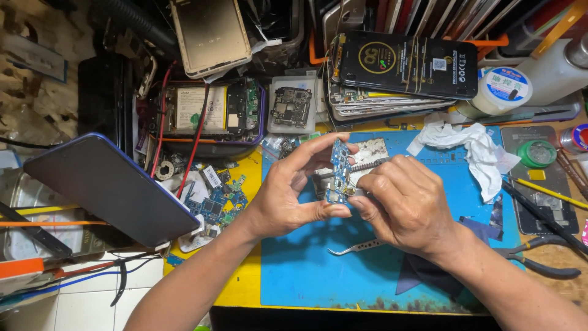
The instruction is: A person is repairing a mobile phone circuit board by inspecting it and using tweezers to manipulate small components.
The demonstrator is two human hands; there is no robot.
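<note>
While pinched, slim blue circuit board [339, 171], studded

Small blue circuit board [338, 173]: narrow strip shape, approx upright, long axis vertical, tilted slightly. Held in the air above the blue mat, not touching it. Top end pinched under fingertips of left hand [288, 187], bottom end resting on that thumb. Surface blue w/ small gold/silver pads and components; detail too fine to read. Lower right edge touching fingers of right hand [401, 205], which close on a thin metal tool [366, 164] w/ ribbed, spring-like shaft; its tip is at the board's mid right edge. Tool lies approx horizontal, pointing left.
</note>
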